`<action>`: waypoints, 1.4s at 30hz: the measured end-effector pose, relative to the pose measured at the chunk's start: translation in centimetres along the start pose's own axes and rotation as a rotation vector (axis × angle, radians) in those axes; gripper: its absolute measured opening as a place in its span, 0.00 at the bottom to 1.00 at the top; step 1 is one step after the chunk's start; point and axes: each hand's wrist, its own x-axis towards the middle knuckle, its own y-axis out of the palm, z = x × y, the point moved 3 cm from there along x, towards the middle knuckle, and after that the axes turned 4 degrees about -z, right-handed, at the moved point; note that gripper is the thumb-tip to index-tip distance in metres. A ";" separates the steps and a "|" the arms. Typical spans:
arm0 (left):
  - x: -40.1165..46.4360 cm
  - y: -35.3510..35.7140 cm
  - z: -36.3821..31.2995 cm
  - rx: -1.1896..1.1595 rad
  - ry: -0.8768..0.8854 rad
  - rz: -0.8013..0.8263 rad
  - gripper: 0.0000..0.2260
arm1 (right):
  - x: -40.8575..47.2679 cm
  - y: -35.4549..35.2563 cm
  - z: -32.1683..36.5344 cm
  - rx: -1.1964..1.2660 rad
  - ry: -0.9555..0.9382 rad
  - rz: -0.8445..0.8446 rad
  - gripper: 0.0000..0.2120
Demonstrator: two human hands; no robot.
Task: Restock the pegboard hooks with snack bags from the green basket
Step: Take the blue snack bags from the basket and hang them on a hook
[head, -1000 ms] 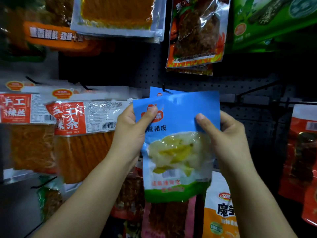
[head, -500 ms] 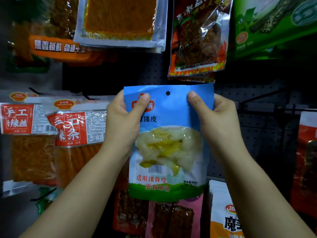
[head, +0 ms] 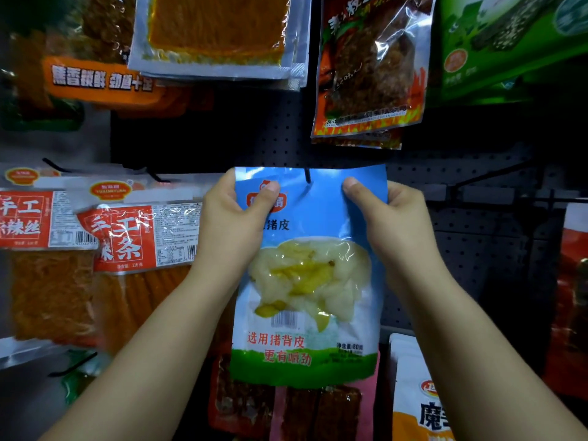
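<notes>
A blue snack bag (head: 305, 281) with a clear window of pale yellow pieces and a green bottom band hangs upright in front of the black pegboard (head: 280, 135). My left hand (head: 235, 224) pinches its top left corner, thumb on the front. My right hand (head: 391, 218) pinches the top right corner the same way. A black hook (head: 308, 178) pokes through the bag's top middle, at its hang hole. The green basket is out of view.
Orange-red spicy strip bags (head: 133, 237) hang to the left. A silver bag (head: 219, 36) and a red flame-print bag (head: 369, 65) hang above, green packs (head: 509, 43) at top right. An empty black hook (head: 496, 176) sticks out on the right. More bags hang below.
The bag was lifted and pushed toward the pegboard. Its hang hole, open half a second ago, now has the hook through it. Both hands kept hold of the top corners.
</notes>
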 end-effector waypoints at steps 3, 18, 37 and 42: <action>-0.3 0.5 1.9 0.056 -0.066 0.019 0.05 | 0.2 0.0 -1.4 -0.031 0.065 -0.037 0.14; 1.5 5.0 9.3 0.444 -0.160 0.274 0.19 | 5.4 -0.7 -7.3 -0.475 0.082 -0.095 0.19; -3.7 5.0 13.7 0.275 -0.309 0.160 0.27 | 1.1 -1.5 -13.1 -0.282 0.059 -0.265 0.18; -5.2 4.7 15.1 0.364 -0.380 0.150 0.22 | -2.0 -1.3 -16.1 -0.444 0.150 -0.220 0.21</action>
